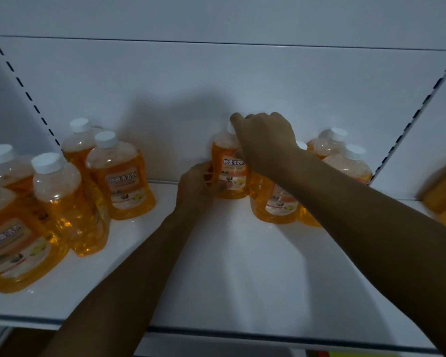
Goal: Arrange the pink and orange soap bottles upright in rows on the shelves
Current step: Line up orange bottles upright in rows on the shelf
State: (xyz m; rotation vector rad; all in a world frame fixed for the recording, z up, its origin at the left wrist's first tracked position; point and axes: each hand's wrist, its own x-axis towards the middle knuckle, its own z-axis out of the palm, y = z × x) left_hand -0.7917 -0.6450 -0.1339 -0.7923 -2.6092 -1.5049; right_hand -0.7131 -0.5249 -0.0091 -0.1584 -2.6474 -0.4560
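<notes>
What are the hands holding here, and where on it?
Both hold one upright orange bottle at the back of the shelf: the right hand grips its cap and neck from above, the left hand grips its lower left side.

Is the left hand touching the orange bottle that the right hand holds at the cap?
Touching. In the head view the left hand wraps its fingers round the lower side of the orange bottle, with no gap, while the right hand grips its top.
</notes>
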